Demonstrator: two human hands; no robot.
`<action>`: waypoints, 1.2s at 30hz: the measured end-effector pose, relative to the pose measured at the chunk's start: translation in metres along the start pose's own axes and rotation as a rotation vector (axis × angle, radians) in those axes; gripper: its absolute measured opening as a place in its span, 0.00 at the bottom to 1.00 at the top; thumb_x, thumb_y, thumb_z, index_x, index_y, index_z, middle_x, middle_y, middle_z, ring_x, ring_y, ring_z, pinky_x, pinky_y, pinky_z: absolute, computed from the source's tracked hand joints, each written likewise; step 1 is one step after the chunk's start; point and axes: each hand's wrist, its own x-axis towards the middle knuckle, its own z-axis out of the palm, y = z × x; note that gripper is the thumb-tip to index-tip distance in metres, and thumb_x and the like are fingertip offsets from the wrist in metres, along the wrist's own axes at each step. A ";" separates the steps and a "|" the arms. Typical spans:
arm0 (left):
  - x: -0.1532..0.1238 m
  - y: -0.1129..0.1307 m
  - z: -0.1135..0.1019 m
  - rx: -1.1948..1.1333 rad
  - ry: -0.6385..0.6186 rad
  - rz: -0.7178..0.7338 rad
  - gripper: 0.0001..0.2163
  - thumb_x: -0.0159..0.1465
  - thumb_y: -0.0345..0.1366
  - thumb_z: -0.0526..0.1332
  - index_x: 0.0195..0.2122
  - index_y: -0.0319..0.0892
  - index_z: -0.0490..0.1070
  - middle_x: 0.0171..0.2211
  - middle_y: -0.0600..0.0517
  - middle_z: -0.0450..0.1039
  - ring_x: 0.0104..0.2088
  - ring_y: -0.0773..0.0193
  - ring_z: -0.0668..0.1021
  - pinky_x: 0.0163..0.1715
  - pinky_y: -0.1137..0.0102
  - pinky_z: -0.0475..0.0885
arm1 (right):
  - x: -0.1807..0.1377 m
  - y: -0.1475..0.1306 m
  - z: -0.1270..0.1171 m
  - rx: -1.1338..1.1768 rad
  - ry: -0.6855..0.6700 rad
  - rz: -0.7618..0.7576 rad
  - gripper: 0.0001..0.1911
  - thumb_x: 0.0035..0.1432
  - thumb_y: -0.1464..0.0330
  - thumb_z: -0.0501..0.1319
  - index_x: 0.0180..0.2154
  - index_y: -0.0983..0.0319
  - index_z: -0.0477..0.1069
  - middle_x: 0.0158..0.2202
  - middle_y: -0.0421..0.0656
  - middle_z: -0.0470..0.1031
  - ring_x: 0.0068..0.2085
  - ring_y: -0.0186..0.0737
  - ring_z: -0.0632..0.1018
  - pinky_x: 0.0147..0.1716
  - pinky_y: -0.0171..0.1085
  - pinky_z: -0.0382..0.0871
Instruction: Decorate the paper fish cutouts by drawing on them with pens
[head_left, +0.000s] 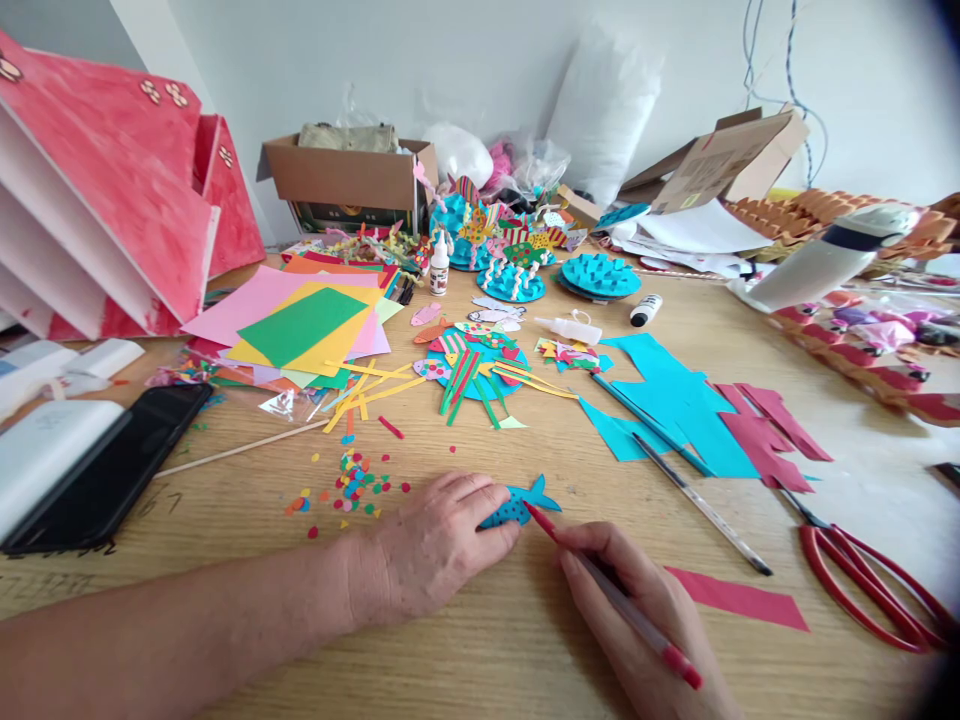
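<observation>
Cluttered craft table (862,470) | left hand (439,545) flat, pinning blue paper fish (525,503) | right hand (645,620) gripping red pen (611,595), tip touching fish | step: drawing details; next needs steady strokes

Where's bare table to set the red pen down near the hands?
Bare wood lies between the right hand and the red scissors, around the red paper strip, and between the phone and left hand below the confetti. Behind the blue paper fish it is crowded with paper scraps.
</observation>
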 end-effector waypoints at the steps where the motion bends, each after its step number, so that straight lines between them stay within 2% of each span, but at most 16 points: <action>1: 0.000 0.000 0.000 -0.002 -0.001 0.000 0.11 0.65 0.30 0.55 0.48 0.40 0.67 0.44 0.46 0.66 0.46 0.58 0.69 0.48 0.63 0.67 | 0.000 0.000 0.000 0.001 0.004 0.004 0.09 0.55 0.62 0.56 0.29 0.58 0.72 0.24 0.38 0.74 0.25 0.35 0.73 0.26 0.30 0.67; 9: -0.001 0.000 -0.001 -0.005 -0.013 -0.001 0.11 0.65 0.30 0.55 0.48 0.40 0.67 0.44 0.46 0.66 0.46 0.57 0.69 0.48 0.62 0.67 | 0.000 0.003 -0.001 -0.003 -0.013 -0.011 0.09 0.56 0.62 0.56 0.30 0.58 0.72 0.24 0.38 0.74 0.25 0.35 0.73 0.25 0.30 0.67; 15: -0.001 0.000 0.000 0.005 -0.012 -0.001 0.11 0.65 0.30 0.54 0.48 0.40 0.67 0.45 0.45 0.66 0.47 0.57 0.69 0.48 0.62 0.67 | 0.001 0.008 -0.004 -0.079 -0.069 -0.088 0.09 0.56 0.64 0.55 0.32 0.59 0.72 0.26 0.38 0.76 0.26 0.35 0.75 0.25 0.29 0.68; 22: -0.002 0.000 0.001 0.011 0.002 -0.003 0.11 0.65 0.30 0.55 0.48 0.41 0.67 0.45 0.46 0.66 0.47 0.57 0.69 0.48 0.62 0.67 | 0.003 0.004 -0.003 -0.075 -0.071 -0.083 0.10 0.57 0.63 0.55 0.32 0.59 0.71 0.26 0.40 0.76 0.26 0.36 0.75 0.24 0.30 0.68; 28: 0.000 0.000 -0.001 0.009 -0.003 0.002 0.10 0.65 0.30 0.54 0.48 0.41 0.67 0.45 0.46 0.67 0.46 0.58 0.69 0.48 0.63 0.67 | 0.002 0.005 -0.003 -0.082 -0.052 -0.083 0.09 0.57 0.62 0.55 0.31 0.58 0.71 0.23 0.38 0.72 0.24 0.34 0.73 0.23 0.29 0.67; 36: -0.001 0.000 0.001 0.010 0.008 0.002 0.10 0.65 0.31 0.54 0.47 0.40 0.67 0.44 0.46 0.66 0.46 0.57 0.69 0.48 0.62 0.67 | 0.002 0.010 -0.003 -0.079 -0.054 -0.098 0.09 0.57 0.63 0.55 0.32 0.59 0.71 0.25 0.39 0.76 0.25 0.35 0.75 0.23 0.29 0.68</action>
